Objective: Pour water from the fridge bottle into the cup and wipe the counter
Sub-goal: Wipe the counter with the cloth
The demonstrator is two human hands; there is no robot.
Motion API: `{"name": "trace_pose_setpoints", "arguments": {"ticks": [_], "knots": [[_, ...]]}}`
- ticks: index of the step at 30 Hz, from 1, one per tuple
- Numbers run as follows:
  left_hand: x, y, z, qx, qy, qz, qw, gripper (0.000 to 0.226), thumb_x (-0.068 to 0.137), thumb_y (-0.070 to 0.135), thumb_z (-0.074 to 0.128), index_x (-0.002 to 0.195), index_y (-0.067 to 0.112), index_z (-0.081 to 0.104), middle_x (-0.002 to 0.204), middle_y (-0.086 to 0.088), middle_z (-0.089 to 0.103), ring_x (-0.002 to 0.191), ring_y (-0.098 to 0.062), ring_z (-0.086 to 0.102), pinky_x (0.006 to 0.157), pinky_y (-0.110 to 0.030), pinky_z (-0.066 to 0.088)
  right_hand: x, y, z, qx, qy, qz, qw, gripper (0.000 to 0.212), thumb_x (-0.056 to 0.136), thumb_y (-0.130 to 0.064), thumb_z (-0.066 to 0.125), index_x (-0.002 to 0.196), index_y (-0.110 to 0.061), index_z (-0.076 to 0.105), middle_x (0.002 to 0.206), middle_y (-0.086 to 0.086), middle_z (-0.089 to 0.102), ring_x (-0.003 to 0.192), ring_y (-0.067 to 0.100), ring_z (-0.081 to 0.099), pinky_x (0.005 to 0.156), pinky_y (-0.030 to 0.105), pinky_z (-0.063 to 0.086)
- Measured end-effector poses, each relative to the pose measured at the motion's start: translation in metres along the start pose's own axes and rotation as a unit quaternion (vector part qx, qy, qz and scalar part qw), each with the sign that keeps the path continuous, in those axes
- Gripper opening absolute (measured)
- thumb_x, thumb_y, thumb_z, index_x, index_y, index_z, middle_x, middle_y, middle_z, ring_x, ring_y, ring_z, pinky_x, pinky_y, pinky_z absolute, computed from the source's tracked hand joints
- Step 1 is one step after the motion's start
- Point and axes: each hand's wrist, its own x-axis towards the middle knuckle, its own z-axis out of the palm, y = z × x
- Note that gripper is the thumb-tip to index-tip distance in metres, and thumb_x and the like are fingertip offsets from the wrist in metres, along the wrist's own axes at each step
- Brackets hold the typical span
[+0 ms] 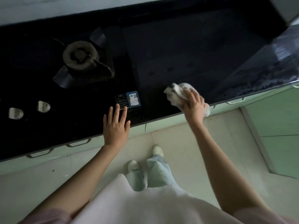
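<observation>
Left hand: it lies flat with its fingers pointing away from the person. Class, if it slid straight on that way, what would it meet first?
Probably the stickers on the hob's front edge, just beyond the left hand: its fingertips already reach the dark label, the blue one beside it. Farther along stands the burner, though slightly left of that line.

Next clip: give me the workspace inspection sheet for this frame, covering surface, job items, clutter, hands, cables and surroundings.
Surface: dark counter with a built-in gas hob; burner unlit, two knobs at front left.
Job's things: white cloth bunched on the counter near its front edge; bottle and cup not in view.
Clutter: stickers on the hob glass.
Hands: right hand presses on the cloth; left hand flat, fingers spread, at the hob's front edge.
Cables: nothing seen.
Surroundings: pale green cabinet fronts with metal handles, light tiled floor.
</observation>
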Motion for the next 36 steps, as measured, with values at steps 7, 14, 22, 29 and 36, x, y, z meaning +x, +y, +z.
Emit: {"name": "trace_pose_setpoints", "arguments": {"ticks": [7,14,22,29,36], "knots": [[0.000,0.001,-0.006,0.006,-0.028,-0.003,1.000,0.055,0.095,0.030,0.055,0.145,0.015,0.040,0.153,-0.015,0.034,0.141,-0.040,0.029,0.110,-0.058,0.028,-0.007,0.004,0.007,-0.005,-0.028,-0.106,0.994,0.048,0.084,-0.020,0.058,0.130,-0.031,0.057,0.139,-0.004,0.053,0.116,0.028,0.049,0.090,0.040,0.036],[0.003,0.005,-0.008,0.029,-0.036,0.001,0.999,0.055,0.095,0.031,0.055,0.145,0.014,0.040,0.152,-0.017,0.035,0.140,-0.040,0.031,0.108,-0.059,0.030,0.028,0.027,-0.010,-0.015,0.039,0.052,0.998,0.043,0.089,-0.031,0.055,0.131,-0.030,0.055,0.143,-0.003,0.049,0.121,0.031,0.047,0.096,0.044,0.036],[0.006,0.019,-0.010,0.065,-0.021,0.052,0.996,0.053,0.097,0.038,0.037,0.144,0.013,0.042,0.151,-0.017,0.037,0.137,-0.041,0.034,0.105,-0.060,0.033,0.011,0.035,-0.013,-0.019,-0.002,-0.082,0.996,0.043,0.090,-0.034,0.049,0.132,-0.031,0.055,0.139,-0.004,0.052,0.115,0.029,0.050,0.089,0.041,0.039],[0.038,0.100,-0.002,0.038,-0.051,0.151,0.987,0.055,0.097,0.040,0.029,0.145,0.017,0.040,0.153,-0.013,0.035,0.139,-0.037,0.034,0.107,-0.056,0.035,0.063,0.087,-0.047,-0.030,0.058,0.062,0.996,0.043,0.089,-0.027,0.055,0.133,-0.025,0.056,0.143,0.003,0.049,0.118,0.036,0.049,0.093,0.047,0.044],[0.086,0.175,0.015,0.041,-0.100,0.217,0.970,0.055,0.095,0.040,0.027,0.145,0.020,0.039,0.153,-0.012,0.034,0.139,-0.036,0.034,0.108,-0.056,0.033,0.034,0.085,-0.035,-0.002,0.036,-0.025,0.999,0.044,0.089,-0.027,0.058,0.133,-0.031,0.055,0.141,-0.004,0.051,0.118,0.027,0.049,0.091,0.039,0.039]]}}
